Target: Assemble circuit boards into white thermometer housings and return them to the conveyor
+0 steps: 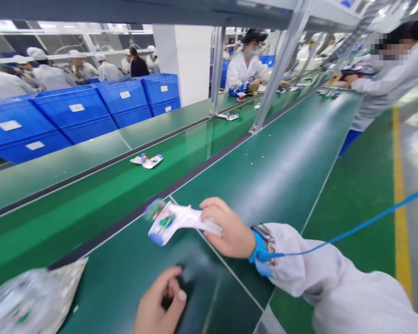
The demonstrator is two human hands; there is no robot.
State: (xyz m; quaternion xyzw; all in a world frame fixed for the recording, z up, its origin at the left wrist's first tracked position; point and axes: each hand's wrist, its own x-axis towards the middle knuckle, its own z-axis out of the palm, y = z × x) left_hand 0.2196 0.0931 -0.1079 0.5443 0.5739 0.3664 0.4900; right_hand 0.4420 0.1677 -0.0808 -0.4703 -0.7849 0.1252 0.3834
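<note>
My right hand (231, 232) is closed round the narrow end of a white plastic handle-shaped housing (186, 218), held over the near green worktop. Green circuit pieces, a bit of red and blue parts show at its wide far end, blurred by motion. A blue wrist strap (261, 253) with a cord circles my right wrist. Below the housing, at the bottom edge, my left hand (160, 304) has loosely curled fingers, with thumb and forefinger apart and nothing visible between them.
A green conveyor belt (101, 195) runs beyond the worktop (237, 185), carrying similar white assemblies (152, 161). Clear plastic bags (24, 301) lie at lower left. A metal post (282, 65) rises beside the belt. Blue bins (76, 107) line the back left. Co-workers (247, 65) sit farther along.
</note>
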